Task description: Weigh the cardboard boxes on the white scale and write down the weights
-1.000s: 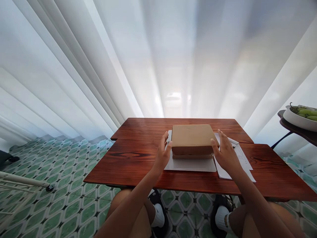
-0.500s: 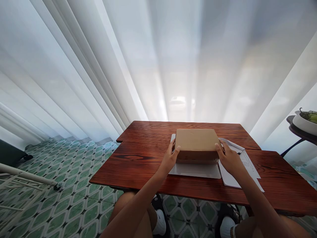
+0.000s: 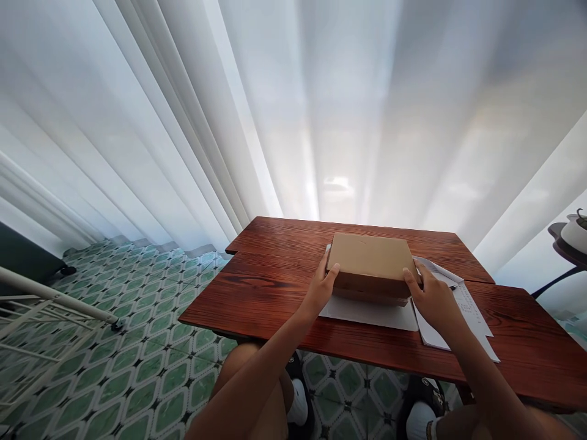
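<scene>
A brown cardboard box [image 3: 370, 253] is gripped from both sides over the wooden table. My left hand [image 3: 323, 282] holds its left side, thumb on the front top edge and fingers along the side. On the right side, my right hand [image 3: 430, 293] grips the box in the same way, its fingers partly hidden behind the corner. Beneath the box lies a flat pale grey-white panel [image 3: 371, 313], partly covered; whether the box touches it I cannot tell. White paper sheets [image 3: 472, 311] with printing lie under and beside my right hand, and a dark pen [image 3: 453, 287] rests on them.
The dark red wooden table [image 3: 257, 293] has a stepped edge. White curtains [image 3: 293, 110] hang behind it. A white metal rack [image 3: 59, 305] stands on the green tiled floor at left. At the right edge a white bowl [image 3: 574, 235] sits on a dark stand.
The view has shifted slightly, so the table appears further right. The box sits a little lower over the panel, with less of the panel showing in front. Both hands keep their hold.
</scene>
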`<state>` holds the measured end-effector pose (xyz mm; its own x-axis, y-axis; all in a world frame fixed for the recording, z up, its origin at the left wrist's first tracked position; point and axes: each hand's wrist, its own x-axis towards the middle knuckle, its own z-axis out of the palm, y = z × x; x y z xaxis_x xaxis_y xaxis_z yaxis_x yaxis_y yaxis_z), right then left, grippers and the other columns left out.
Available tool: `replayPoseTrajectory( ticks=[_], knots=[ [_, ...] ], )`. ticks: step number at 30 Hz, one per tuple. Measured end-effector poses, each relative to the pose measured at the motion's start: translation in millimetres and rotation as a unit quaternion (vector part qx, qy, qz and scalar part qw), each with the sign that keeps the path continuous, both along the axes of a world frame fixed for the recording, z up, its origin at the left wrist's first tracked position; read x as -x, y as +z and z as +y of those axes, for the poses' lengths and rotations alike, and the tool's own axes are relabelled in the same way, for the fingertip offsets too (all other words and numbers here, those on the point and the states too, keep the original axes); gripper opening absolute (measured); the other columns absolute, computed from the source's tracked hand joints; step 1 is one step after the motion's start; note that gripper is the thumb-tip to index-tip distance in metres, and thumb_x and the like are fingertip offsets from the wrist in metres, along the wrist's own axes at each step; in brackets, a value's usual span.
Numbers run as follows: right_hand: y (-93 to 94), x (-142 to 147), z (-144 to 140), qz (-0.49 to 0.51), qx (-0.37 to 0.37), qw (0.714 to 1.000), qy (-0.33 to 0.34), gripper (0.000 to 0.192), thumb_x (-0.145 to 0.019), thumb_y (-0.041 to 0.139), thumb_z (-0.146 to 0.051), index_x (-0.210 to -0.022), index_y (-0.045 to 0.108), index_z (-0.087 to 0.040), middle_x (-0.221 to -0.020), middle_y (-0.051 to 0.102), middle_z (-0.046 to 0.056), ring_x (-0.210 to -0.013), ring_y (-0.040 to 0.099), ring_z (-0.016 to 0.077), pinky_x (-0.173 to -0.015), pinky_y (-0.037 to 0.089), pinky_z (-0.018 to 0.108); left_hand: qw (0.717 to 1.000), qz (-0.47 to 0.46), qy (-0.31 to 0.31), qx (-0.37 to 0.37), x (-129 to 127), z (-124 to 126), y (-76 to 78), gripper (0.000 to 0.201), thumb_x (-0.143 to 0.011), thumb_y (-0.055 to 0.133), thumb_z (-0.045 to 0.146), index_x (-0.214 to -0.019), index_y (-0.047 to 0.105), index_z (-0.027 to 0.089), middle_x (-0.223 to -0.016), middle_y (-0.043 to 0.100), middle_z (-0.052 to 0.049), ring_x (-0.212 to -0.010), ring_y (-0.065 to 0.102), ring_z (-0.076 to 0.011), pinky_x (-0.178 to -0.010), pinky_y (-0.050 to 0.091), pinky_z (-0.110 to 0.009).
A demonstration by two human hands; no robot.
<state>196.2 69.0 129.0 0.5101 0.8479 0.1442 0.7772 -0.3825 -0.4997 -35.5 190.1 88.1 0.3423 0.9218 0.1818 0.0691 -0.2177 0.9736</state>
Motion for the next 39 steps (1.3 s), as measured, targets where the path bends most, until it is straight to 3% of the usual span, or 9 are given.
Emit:
replayPoseTrajectory(
  ticks=[7, 14, 18, 24, 30, 39],
  knots=[
    [6.5, 23.6, 13.5, 0.048, -0.015, 0.998, 0.046, 0.074, -0.097, 0.033, -0.061, -0.154, 0.039, -0.014, -0.128, 0.068, 0.017, -0.111, 0.064, 0.0383, -0.089, 0.048, 0.045, 0.998, -0.010, 0.063, 0.002, 26.3, 6.5, 15.8, 0.058, -0.096, 0.049, 0.052, -0.147, 0.045, 0.025, -0.158, 0.042, -0.007, -0.148, 0.036, -0.0276, -0.124, 0.031, -0.047],
    [10.0, 57.7, 48.0, 0.085, -0.015, 0.989, 0.119, 0.078, -0.096, 0.033, -0.067, -0.156, 0.036, -0.016, -0.115, 0.074, 0.013, -0.103, 0.068, 0.0366, -0.088, 0.048, 0.044, 0.991, -0.039, 0.131, -0.004, 62.5, 20.2, 29.1, 0.047, -0.098, 0.046, 0.046, -0.136, 0.057, 0.022, -0.151, 0.050, -0.007, -0.144, 0.043, -0.0265, -0.122, 0.033, -0.043],
    [10.6, 81.3, 69.7, 0.111, -0.032, 0.980, 0.160, 0.080, -0.095, 0.040, -0.067, -0.156, 0.034, -0.016, -0.121, 0.072, 0.014, -0.108, 0.067, 0.0363, -0.089, 0.049, 0.045, 0.984, -0.058, 0.168, -0.009, 85.8, 33.5, 32.1, 0.049, -0.097, 0.047, 0.047, -0.137, 0.056, 0.020, -0.150, 0.051, -0.008, -0.141, 0.046, -0.0269, -0.120, 0.035, -0.042],
    [7.2, 117.7, 97.7, 0.180, -0.059, 0.955, 0.230, 0.081, -0.089, 0.062, -0.057, -0.155, 0.034, -0.019, -0.123, 0.071, 0.014, -0.112, 0.067, 0.0311, -0.094, 0.051, 0.044, 0.964, -0.068, 0.257, 0.003, 117.9, 56.9, 30.8, 0.046, -0.093, 0.054, 0.043, -0.132, 0.060, 0.019, -0.141, 0.060, -0.009, -0.132, 0.053, -0.0297, -0.113, 0.041, -0.044],
    [-1.7, 144.9, 120.8, 0.200, -0.055, 0.944, 0.257, 0.074, -0.091, 0.062, -0.047, -0.154, 0.035, -0.019, -0.122, 0.071, 0.014, -0.110, 0.068, 0.0297, -0.093, 0.051, 0.044, 0.944, -0.078, 0.321, 0.018, 141.7, 68.4, 25.6, 0.045, -0.091, 0.056, 0.047, -0.124, 0.063, 0.018, -0.135, 0.062, -0.011, -0.127, 0.055, -0.0309, -0.107, 0.044, -0.042],
    [-14.6, 158.9, 134.1, 0.178, -0.036, 0.944, 0.275, 0.063, -0.093, 0.061, -0.042, -0.151, 0.042, -0.023, -0.118, 0.073, 0.010, -0.107, 0.069, 0.0310, -0.094, 0.050, 0.045, 0.939, -0.112, 0.315, 0.084, 164.6, 72.2, 6.6, 0.042, -0.081, 0.062, 0.040, -0.118, 0.061, 0.020, -0.118, 0.065, -0.010, -0.107, 0.061, -0.0294, -0.077, 0.050, -0.034]
  ],
)
